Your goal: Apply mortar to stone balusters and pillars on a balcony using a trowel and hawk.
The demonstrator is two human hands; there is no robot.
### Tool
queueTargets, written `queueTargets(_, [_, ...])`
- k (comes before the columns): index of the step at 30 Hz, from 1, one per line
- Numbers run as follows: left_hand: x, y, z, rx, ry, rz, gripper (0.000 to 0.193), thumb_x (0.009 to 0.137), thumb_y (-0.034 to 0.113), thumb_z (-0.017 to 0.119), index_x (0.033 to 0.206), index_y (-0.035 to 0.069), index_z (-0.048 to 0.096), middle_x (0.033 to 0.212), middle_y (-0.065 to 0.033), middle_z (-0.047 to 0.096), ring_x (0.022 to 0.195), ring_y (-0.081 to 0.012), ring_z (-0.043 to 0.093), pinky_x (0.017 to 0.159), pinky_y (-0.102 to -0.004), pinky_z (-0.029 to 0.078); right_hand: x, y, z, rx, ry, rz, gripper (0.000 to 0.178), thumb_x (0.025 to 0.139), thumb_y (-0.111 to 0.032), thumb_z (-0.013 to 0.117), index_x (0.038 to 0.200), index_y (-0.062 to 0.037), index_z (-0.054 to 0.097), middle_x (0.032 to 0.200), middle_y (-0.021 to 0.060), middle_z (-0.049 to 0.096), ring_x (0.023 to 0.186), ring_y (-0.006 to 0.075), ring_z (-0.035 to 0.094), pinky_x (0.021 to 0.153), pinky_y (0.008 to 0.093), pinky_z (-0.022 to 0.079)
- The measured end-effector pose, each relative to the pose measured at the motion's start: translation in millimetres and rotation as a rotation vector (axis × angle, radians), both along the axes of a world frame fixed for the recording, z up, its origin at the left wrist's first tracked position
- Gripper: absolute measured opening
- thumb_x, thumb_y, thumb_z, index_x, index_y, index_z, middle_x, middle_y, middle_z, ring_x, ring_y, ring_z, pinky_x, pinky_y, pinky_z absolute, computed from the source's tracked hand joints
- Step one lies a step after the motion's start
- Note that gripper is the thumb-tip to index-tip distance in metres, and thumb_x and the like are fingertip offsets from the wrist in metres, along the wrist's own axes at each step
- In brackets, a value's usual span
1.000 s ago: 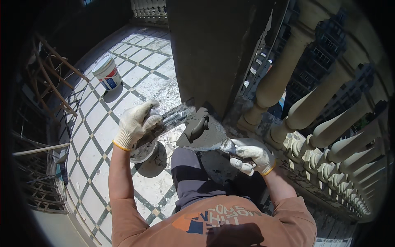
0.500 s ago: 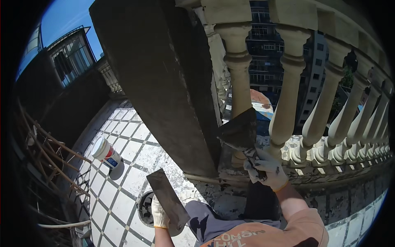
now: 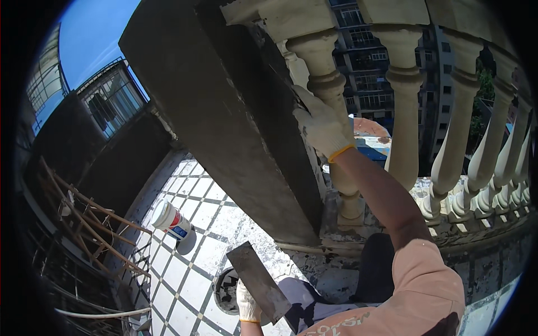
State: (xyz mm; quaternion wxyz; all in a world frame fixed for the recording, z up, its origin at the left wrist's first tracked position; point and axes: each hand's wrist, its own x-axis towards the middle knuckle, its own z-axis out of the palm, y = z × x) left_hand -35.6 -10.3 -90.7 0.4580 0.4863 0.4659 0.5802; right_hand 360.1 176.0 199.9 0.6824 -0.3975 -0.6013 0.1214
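A dark grey plastered pillar [image 3: 216, 131] rises in front of me, next to a cream baluster [image 3: 320, 53]. My right hand [image 3: 322, 127], in a white work glove, reaches up to the pillar's narrow side facing the balusters. It is closed round a wide-bladed scraper, whose blade is mostly hidden behind the hand and against the pillar. My left hand [image 3: 247, 302], gloved too, is low beside my leg. It grips a long rectangular plastering trowel [image 3: 259, 281], its flat grey face turned up; the handle is out of sight.
Beside the left hand stands a dark bucket [image 3: 226, 291] with dark stuff inside. A white pail [image 3: 171, 220] sits farther off on the tiled floor [image 3: 193, 246]. Bamboo poles [image 3: 89, 215] lean at the left. More balusters [image 3: 403, 101] run to the right.
My right hand has gone up and forward with the scraper, from low by the balusters to the pillar's side. The left hand still holds the trowel; the whole view has shifted slightly.
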Motion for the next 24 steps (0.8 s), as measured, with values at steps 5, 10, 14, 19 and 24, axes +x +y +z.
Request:
queueTargets(5, [-11.8, -9.5, -5.9, -0.011, -0.044, 0.020, 0.026, 0.109, 0.020, 0.049, 0.126, 0.007, 0.064, 0.115, -0.0080, 0.071, 0.097, -0.0182, 0.068, 0.088, -0.0307, 0.054, -9.4, 58.9, 41.4, 0.120, -0.125, -0.266, 0.056, 0.091, -0.011, 0.050, 0.147, -0.0175, 0.052, 0.113, 0.0182, 0.069, 0.097, 0.0392, 0.064, 0.083, 0.0450, 0.051])
queueTargets(10, [-35.4, -20.9, -14.5, -0.024, -0.084, 0.050, 0.027, 0.109, 0.021, 0.049, 0.127, 0.007, 0.063, 0.116, -0.0081, 0.071, 0.098, -0.0185, 0.068, 0.088, -0.0311, 0.054, -23.8, 81.4, 70.0, -0.110, -0.128, -0.408, 0.053, 0.094, -0.012, 0.048, 0.146, -0.0193, 0.053, 0.124, 0.0148, 0.068, 0.108, 0.0373, 0.063, 0.089, 0.0428, 0.049])
queueTargets(14, [-49.2, -29.5, -21.4, -0.036, -0.123, 0.064, 0.028, 0.109, 0.022, 0.049, 0.129, 0.007, 0.062, 0.117, -0.0083, 0.070, 0.099, -0.0188, 0.068, 0.089, -0.0315, 0.054, -17.0, 102.8, 82.4, -0.102, -0.066, -0.420, 0.055, 0.093, -0.011, 0.048, 0.147, -0.0217, 0.052, 0.124, 0.0148, 0.067, 0.108, 0.0381, 0.063, 0.091, 0.0448, 0.050])
queueTargets(19, [-70.3, -43.1, -30.4, -0.053, -0.173, 0.095, 0.029, 0.109, 0.023, 0.049, 0.130, 0.007, 0.062, 0.118, -0.0084, 0.070, 0.100, -0.0192, 0.068, 0.090, -0.0320, 0.054, -8.2, 117.3, 95.8, -0.069, -0.115, -0.461, 0.059, 0.092, -0.007, 0.047, 0.148, -0.0243, 0.052, 0.128, 0.0148, 0.066, 0.109, 0.0378, 0.063, 0.094, 0.0458, 0.051])
queueTargets(24, [-82.3, -49.8, -42.2, -0.063, -0.237, 0.114, 0.031, 0.110, 0.024, 0.048, 0.132, 0.007, 0.061, 0.119, -0.0085, 0.070, 0.101, -0.0195, 0.067, 0.091, -0.0324, 0.055, -6.4, 120.7, 108.2, -0.123, -0.179, -0.471, 0.061, 0.091, -0.006, 0.047, 0.148, -0.0252, 0.051, 0.128, 0.0148, 0.066, 0.109, 0.0373, 0.064, 0.093, 0.0462, 0.052])
